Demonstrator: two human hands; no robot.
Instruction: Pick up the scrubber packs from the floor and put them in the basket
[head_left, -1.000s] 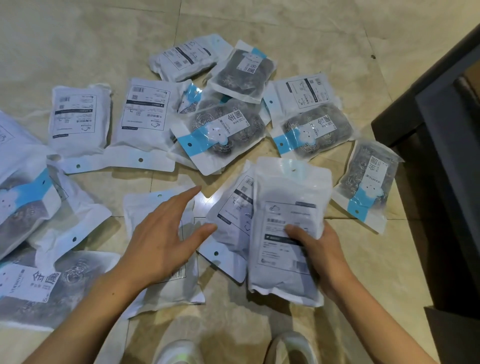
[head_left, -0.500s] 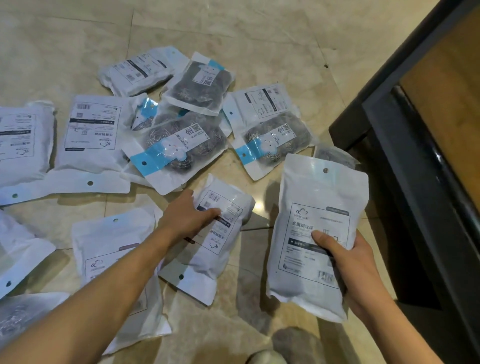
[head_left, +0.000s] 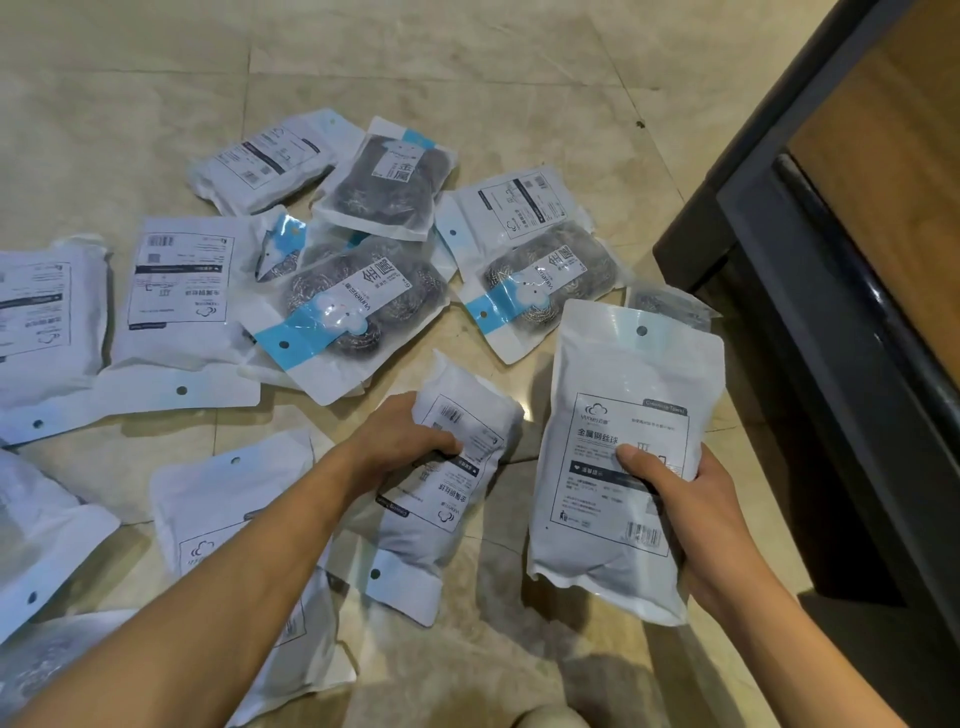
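Observation:
Several white scrubber packs lie scattered on the beige tiled floor (head_left: 467, 62). My right hand (head_left: 685, 512) grips one white pack (head_left: 618, 410) by its lower part and holds it upright above the floor, label facing me. My left hand (head_left: 400, 441) is closed on the upper end of a second white pack (head_left: 441, 514) that lies on the floor. Other packs show steel wool through clear fronts with blue bands, such as one (head_left: 348, 312) in the middle and one (head_left: 540, 286) to its right. No basket is in view.
A dark-framed piece of furniture with a wood panel (head_left: 852, 249) stands along the right side, close to my right hand. More packs (head_left: 52, 317) lie at the left, and one (head_left: 244, 525) lies under my left forearm. Bare tiles stretch beyond the pile.
My right hand has lifted its pack off the floor and carried it to the right. My left hand moved from a nearer pack onto the second pack and closed on it.

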